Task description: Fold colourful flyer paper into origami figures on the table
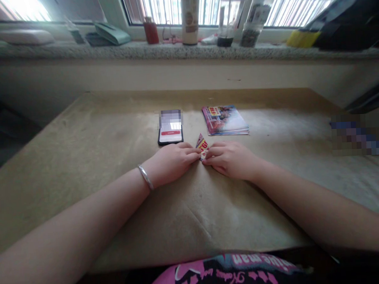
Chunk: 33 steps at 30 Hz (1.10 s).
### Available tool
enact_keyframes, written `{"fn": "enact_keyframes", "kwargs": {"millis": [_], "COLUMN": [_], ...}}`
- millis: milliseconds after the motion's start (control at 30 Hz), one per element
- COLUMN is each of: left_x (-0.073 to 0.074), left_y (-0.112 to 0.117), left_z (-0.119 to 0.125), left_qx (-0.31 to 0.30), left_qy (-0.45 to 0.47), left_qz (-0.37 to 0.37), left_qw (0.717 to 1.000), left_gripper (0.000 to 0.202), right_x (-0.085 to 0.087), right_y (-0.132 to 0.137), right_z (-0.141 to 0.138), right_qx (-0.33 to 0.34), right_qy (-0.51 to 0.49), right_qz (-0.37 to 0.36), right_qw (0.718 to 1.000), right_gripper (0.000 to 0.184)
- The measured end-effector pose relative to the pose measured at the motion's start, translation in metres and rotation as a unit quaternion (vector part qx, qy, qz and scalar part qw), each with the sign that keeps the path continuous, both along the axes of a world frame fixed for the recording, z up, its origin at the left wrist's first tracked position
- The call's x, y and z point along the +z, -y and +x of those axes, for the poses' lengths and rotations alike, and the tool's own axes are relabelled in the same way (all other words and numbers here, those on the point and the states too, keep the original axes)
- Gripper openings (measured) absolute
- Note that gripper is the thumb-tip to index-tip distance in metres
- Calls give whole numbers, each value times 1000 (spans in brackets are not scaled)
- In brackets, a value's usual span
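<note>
A small piece of printed paper, folded to a pointed shape with yellow and red print, lies on the table between my hands. My left hand, a silver bangle at its wrist, presses its fingertips on the paper's left edge. On the other side my right hand has its fingers closed on the lower right part of it. Both hands rest low on the tabletop, and their fingers hide part of the folded paper. Just beyond my left hand lies a phone with a lit screen. A stack of printed sheets sits beyond my right hand.
The table has a tan cover and meets the wall below a stone windowsill. On the sill stand a red bottle, a tall pale bottle and clear containers. A blurred blue item is at the right.
</note>
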<state>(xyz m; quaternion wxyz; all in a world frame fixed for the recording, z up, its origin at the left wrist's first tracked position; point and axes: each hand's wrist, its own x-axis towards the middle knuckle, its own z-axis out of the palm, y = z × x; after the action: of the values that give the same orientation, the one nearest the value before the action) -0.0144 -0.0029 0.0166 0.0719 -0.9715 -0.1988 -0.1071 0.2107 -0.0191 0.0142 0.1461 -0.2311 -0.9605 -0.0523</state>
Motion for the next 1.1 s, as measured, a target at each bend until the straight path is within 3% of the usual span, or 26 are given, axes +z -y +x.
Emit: {"fn": "enact_keyframes", "kwargs": {"millis": [167, 400, 700, 933, 1100], "left_x": [-2, -2, -12, -7, -9], "left_y": [-5, -1, -3, 3, 1], "left_z": [-5, -6, -5, 1, 0], "left_qx": [-37, -35, -33, 1, -8], "left_qy": [2, -4, 56, 55, 59], "left_qz": [-15, -9, -75, -91, -89], "left_qw": [999, 999, 995, 994, 994], "left_gripper": [35, 37, 39, 42, 43], "right_x": [-7, -9, -6, -2, -4], "right_y": [-1, -2, -3, -3, -4], "right_z": [8, 8, 7, 4, 6], "right_qx": [-50, -62, -82, -112, -120], "right_qy": [-68, -68, -68, -36, -25], "right_qz": [-78, -54, -49, -56, -42], "right_qw": [993, 994, 993, 991, 992], "right_gripper": [26, 27, 27, 28, 36]}}
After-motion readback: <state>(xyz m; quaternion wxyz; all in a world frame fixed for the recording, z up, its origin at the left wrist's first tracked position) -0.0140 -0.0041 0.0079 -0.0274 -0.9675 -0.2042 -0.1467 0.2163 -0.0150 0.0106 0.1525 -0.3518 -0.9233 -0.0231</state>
